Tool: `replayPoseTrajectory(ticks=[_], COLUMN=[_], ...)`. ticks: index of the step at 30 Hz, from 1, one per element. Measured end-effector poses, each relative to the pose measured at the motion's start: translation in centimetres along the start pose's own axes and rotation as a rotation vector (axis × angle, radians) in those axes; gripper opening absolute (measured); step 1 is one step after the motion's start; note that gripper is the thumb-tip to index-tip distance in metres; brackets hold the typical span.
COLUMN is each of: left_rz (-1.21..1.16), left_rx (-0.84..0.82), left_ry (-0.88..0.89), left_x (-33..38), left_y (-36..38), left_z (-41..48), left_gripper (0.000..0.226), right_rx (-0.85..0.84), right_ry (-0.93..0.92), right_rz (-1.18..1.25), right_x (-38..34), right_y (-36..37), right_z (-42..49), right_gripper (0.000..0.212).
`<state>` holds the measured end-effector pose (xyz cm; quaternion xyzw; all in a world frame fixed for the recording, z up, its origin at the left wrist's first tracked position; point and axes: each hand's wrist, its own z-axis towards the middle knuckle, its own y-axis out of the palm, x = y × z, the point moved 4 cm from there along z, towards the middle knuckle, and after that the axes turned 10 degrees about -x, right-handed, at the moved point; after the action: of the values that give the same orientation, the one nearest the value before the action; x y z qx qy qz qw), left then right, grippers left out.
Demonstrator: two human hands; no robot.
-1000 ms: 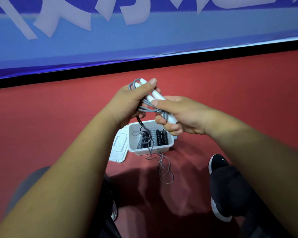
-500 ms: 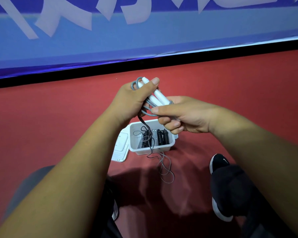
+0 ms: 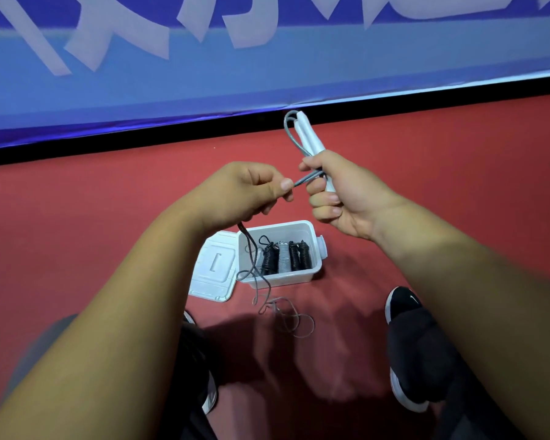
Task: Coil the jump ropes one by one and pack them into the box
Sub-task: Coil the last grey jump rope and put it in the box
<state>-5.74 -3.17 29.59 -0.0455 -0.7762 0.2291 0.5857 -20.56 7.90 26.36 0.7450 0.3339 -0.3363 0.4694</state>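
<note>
My right hand (image 3: pixel 340 192) grips the two white handles (image 3: pixel 308 134) of a grey jump rope, which stick up above the fist. My left hand (image 3: pixel 245 192) pinches the grey cord (image 3: pixel 308 178) just left of the handles. The rest of the cord hangs below my left hand, past the box, and lies in loose loops on the floor (image 3: pixel 286 315). The white plastic box (image 3: pixel 286 279) stands open on the red floor below my hands. Several coiled ropes (image 3: pixel 283 257), black and grey, lie side by side in it.
The box's white lid (image 3: pixel 213 271) lies flat against its left side. My black shoes (image 3: pixel 407 344) rest on the red floor near the camera, one on each side. A blue banner (image 3: pixel 267 58) with a black strip under it runs along the far edge of the floor.
My hands have come apart: the right one has lifted the handles up and right, and the left one has slid off them and now pinches the cord.
</note>
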Motion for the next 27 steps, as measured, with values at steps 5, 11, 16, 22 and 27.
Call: replayPoseTrajectory(ticks=[5, 11, 16, 22, 27], left_rz=[0.023, 0.012, 0.166, 0.219, 0.145], left_rx=[-0.037, -0.141, -0.172, -0.171, -0.099], left_ry=[0.005, -0.012, -0.117, -0.148, -0.140], left_x=[-0.6, -1.3, -3.1, -4.1, -4.2], left_y=[0.1, 0.3, 0.2, 0.5, 0.4], left_z=[-0.2, -0.7, -0.5, 0.0, 0.0], left_gripper=[0.018, 0.025, 0.022, 0.021, 0.022], right_rx=[-0.030, -0.047, -0.164, -0.329, -0.542], right_ry=[0.030, 0.036, 0.096, 0.204, 0.317], right_rz=[-0.017, -0.052, -0.125, -0.227, -0.364], right_x=[0.1, -0.3, -0.3, 0.2, 0.0], right_y=[0.2, 0.2, 0.7, 1.7, 2.3], right_z=[0.3, 0.0, -0.8, -2.3, -3.9], right_gripper=[0.014, 0.015, 0.023, 0.023, 0.029])
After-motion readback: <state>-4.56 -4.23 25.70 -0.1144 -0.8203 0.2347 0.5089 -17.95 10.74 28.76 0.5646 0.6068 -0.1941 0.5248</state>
